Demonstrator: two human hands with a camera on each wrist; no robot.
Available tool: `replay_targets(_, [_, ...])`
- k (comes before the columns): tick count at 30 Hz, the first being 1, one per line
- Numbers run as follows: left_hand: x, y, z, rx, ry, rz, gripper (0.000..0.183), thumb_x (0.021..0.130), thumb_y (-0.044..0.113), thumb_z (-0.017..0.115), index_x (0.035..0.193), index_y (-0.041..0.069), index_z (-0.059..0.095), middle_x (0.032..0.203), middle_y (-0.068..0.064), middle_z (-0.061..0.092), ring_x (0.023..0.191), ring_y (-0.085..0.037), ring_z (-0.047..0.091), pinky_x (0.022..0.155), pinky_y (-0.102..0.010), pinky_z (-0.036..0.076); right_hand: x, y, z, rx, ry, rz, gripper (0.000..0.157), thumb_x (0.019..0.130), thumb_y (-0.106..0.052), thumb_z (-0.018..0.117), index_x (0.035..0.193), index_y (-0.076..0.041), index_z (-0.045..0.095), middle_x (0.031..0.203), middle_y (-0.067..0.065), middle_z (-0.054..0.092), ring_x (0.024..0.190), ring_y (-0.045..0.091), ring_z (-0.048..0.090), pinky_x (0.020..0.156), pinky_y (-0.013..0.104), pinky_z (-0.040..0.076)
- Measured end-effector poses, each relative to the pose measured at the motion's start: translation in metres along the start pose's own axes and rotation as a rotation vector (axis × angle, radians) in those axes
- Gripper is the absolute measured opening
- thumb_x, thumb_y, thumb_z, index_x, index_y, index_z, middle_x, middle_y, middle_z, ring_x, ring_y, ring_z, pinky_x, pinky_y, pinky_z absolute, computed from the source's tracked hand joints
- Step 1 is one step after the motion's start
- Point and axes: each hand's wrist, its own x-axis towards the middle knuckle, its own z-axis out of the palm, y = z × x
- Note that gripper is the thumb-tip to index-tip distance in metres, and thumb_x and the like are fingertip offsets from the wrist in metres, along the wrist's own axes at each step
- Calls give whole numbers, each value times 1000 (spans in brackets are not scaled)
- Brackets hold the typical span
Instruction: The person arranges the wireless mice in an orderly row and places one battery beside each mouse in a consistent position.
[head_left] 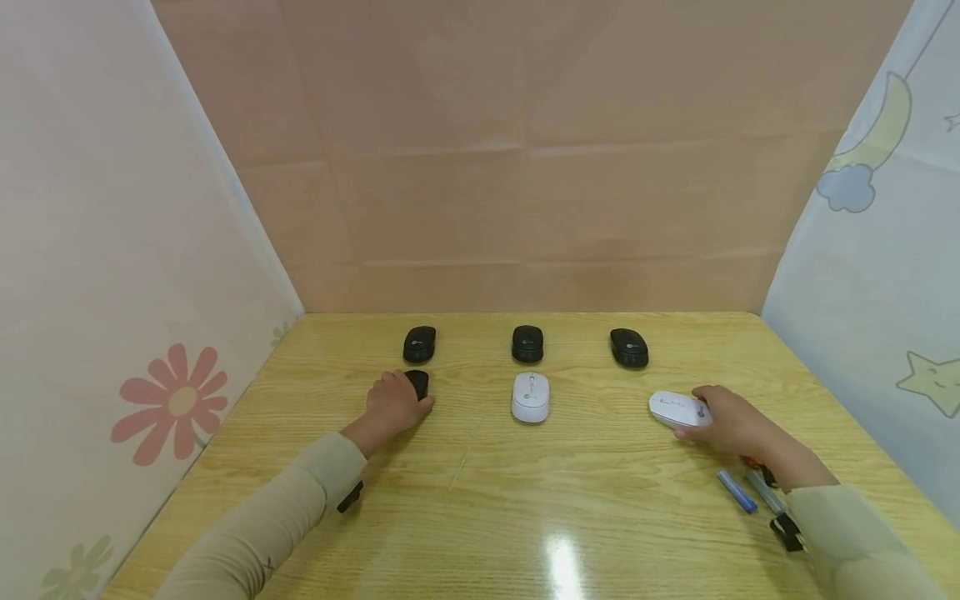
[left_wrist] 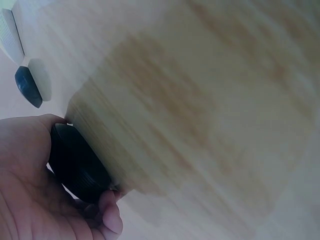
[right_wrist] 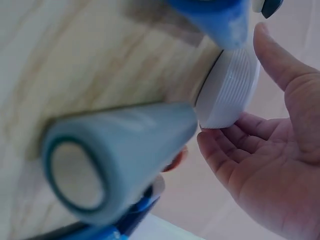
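At the left of the table, my left hand (head_left: 395, 402) grips a black computer mouse (left_wrist: 80, 162) between thumb and fingers, and the hand hides much of it in the head view. My right hand (head_left: 727, 419) holds a white computer mouse (head_left: 672, 409) by its right end, thumb on the near side and fingers on the far side. This mouse lies turned sideways; in the right wrist view the fingertips (right_wrist: 210, 142) are right at its edge. Another white mouse (head_left: 530, 397) stands mid-table between the hands.
Along the back edge sit three black mice (head_left: 419, 343), (head_left: 528, 343), (head_left: 629, 347). By the right forearm lie a blue marker (head_left: 737, 492), a grey-green marker (head_left: 767, 493) and a black item (head_left: 786, 532). A small black object (head_left: 350, 497) shows beside the left sleeve.
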Motion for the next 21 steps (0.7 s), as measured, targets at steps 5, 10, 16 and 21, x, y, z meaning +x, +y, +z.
replay_targets(5, [0, 1, 0, 0, 0, -9, 77, 89, 56, 60, 114, -16, 48, 93, -23, 50, 83, -31, 56, 70, -41, 52, 0, 3, 1, 17, 6, -11, 81, 74, -29, 86, 117, 26, 45, 109, 38, 54, 94, 43, 56, 79, 54, 45])
replay_targets(10, [1, 0, 1, 0, -2, -9, 77, 89, 56, 60, 113, -16, 48, 93, -23, 49, 82, -31, 55, 69, -41, 52, 1, 5, 3, 7, 12, -13, 77, 74, -29, 86, 115, 25, 48, 107, 35, 56, 93, 42, 57, 77, 53, 45])
replay_targets(16, [0, 1, 1, 0, 3, -4, 77, 89, 56, 60, 113, -16, 48, 92, -22, 49, 81, -31, 55, 69, -41, 52, 2, 4, 3, -12, 20, -24, 73, 74, -30, 85, 112, 23, 51, 103, 32, 58, 90, 39, 57, 76, 52, 45])
replay_targets(21, [-2, 1, -1, -4, -3, -5, 77, 89, 56, 60, 114, -15, 48, 93, -22, 50, 84, -32, 56, 70, -41, 52, 1, 2, 1, -14, 19, -6, 71, 74, -31, 85, 109, 21, 53, 100, 27, 59, 87, 36, 57, 75, 51, 46])
